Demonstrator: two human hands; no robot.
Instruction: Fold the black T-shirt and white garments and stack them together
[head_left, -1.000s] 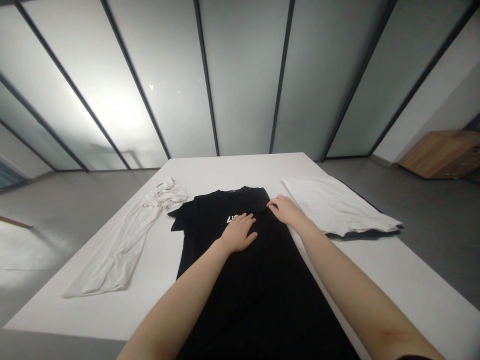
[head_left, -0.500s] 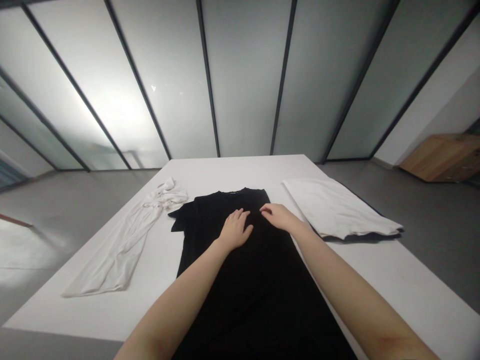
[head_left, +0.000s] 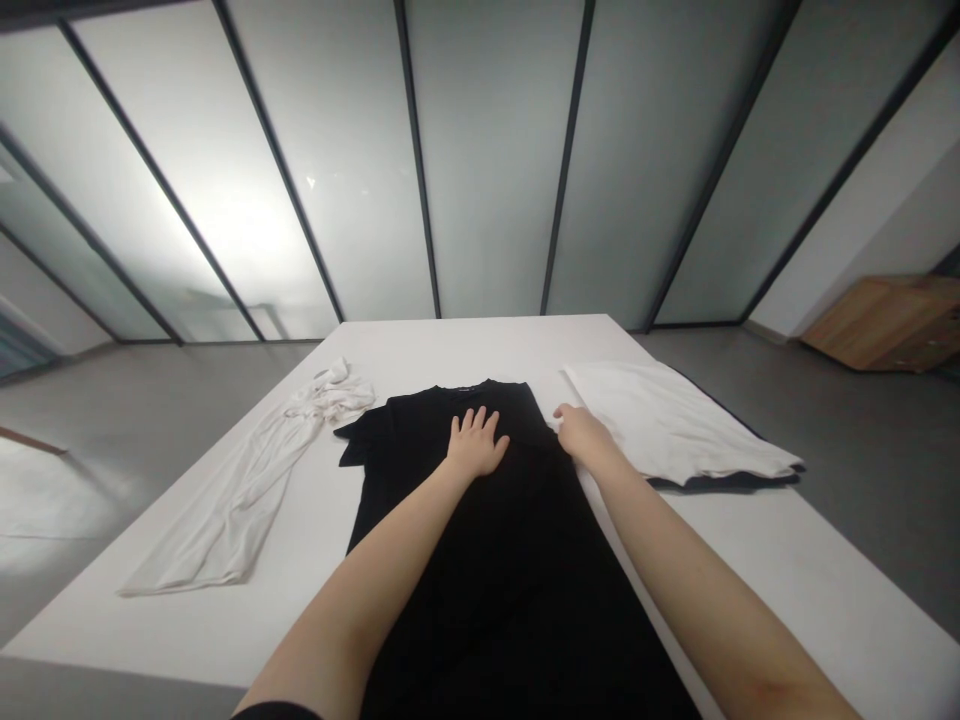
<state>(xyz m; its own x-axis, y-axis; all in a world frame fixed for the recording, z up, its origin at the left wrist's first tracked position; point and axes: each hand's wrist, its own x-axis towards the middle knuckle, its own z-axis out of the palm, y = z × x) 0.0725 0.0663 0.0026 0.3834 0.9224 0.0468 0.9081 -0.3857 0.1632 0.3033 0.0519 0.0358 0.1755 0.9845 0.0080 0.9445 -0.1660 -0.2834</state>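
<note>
A black T-shirt (head_left: pixel 525 570) lies spread on the white worktop (head_left: pixel 472 345), its collar (head_left: pixel 463 389) toward the far edge and its body running down toward the person until it leaves the bottom of the view. One short sleeve (head_left: pixel 363 432) sticks out at the shirt's left side. The left hand (head_left: pixel 477 447) lies palm down over the upper front of the shirt, open, with the fingers spread and nothing gripped. The right hand (head_left: pixel 586 436) is at the shirt's right edge, below the shoulder, with its fingers bent inward; whether they pinch any cloth cannot be told. To the left, a long white garment (head_left: pixel 232 510) stretches along the worktop, bunched up at its far end and flatter at its near end, apart from the shirt's body. To the right, just beyond the right hand, a white cloth (head_left: pixel 675 420) lies fairly flat over a dark cloth (head_left: pixel 724 483), which shows along its near and right edges. A black cuff (head_left: pixel 277 711) shows on the left arm at the bottom of the view. Behind the worktop are a grey floor (head_left: pixel 750 375), a wall of frosted glass panels (head_left: pixel 491 150) in dark frames and, at the far right, a wooden cabinet (head_left: pixel 877 322).
</note>
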